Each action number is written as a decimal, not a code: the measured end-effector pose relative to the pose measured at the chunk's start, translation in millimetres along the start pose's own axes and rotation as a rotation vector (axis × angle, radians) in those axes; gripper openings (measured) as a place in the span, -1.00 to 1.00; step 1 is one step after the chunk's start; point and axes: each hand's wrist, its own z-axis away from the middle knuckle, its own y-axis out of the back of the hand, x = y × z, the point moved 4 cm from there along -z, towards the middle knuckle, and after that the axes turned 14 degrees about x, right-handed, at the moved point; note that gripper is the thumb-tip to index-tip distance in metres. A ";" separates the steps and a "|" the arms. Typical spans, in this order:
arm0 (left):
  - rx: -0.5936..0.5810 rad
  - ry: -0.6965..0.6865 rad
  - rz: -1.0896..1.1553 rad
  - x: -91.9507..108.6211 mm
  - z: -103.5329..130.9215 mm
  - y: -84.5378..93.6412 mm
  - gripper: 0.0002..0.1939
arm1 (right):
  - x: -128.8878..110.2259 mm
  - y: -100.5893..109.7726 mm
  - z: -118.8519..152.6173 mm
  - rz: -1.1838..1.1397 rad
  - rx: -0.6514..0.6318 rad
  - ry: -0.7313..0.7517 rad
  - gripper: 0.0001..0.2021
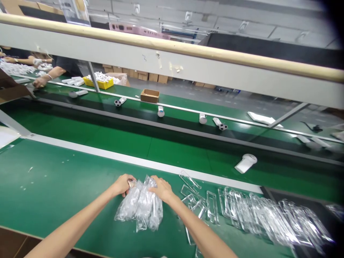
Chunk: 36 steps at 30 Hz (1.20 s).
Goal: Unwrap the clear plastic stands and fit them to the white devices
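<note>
Clear plastic bags [142,206] with things inside that I cannot make out lie bunched on the green table, between my two hands. My left hand [124,184] is closed at their upper left edge, its fingers curled round a bit of the plastic. On the upper right of the bunch rests my right hand [161,188], fingers bent over the plastic and gripping it. Right of that hand, several clear plastic frames [212,208] lie loose, and a long overlapping row of similar clear pieces [263,215] stretches toward the right edge.
A white part [245,163] lies on the green belt [129,143] beyond the table. Several small white devices sit on the dark strip behind it, near a brown box [149,96] and a yellow tray [103,84]. Another person's hand [41,81] is at the far left. A rail crosses above.
</note>
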 end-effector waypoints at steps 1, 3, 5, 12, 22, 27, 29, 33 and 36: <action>-0.002 0.013 0.004 -2.8 -1.8 -0.6 -0.69 | -0.4 -1.6 -1.9 -0.013 0.007 0.004 -0.52; 0.018 0.027 0.006 -7.0 -2.8 0.4 -0.74 | 0.3 -3.0 -5.8 -0.039 0.029 0.010 -0.64; 0.054 0.023 0.001 -7.9 -0.7 3.2 -0.77 | 1.4 -1.8 -8.7 -0.058 0.059 0.016 -0.73; 0.206 -0.177 -0.054 18.7 25.6 20.8 -0.73 | -5.2 18.7 2.6 -0.100 0.178 0.092 -0.73; 0.270 -0.276 0.014 46.4 67.6 41.7 -0.79 | -13.6 44.8 35.5 -0.188 0.281 0.223 -0.71; 0.327 -0.265 0.072 54.2 84.6 53.1 -0.83 | -30.0 66.3 64.2 -0.264 0.332 0.292 -0.77; 0.332 -0.247 0.140 53.1 87.4 56.3 -0.83 | -35.1 74.4 73.9 -0.297 0.339 0.319 -0.78; 0.362 -0.251 0.193 52.4 89.6 62.3 -0.82 | -41.6 89.4 85.9 -0.330 0.344 0.345 -0.80; 0.385 -0.249 0.176 55.6 93.5 65.2 -0.82 | -45.7 98.4 90.8 -0.344 0.345 0.352 -0.81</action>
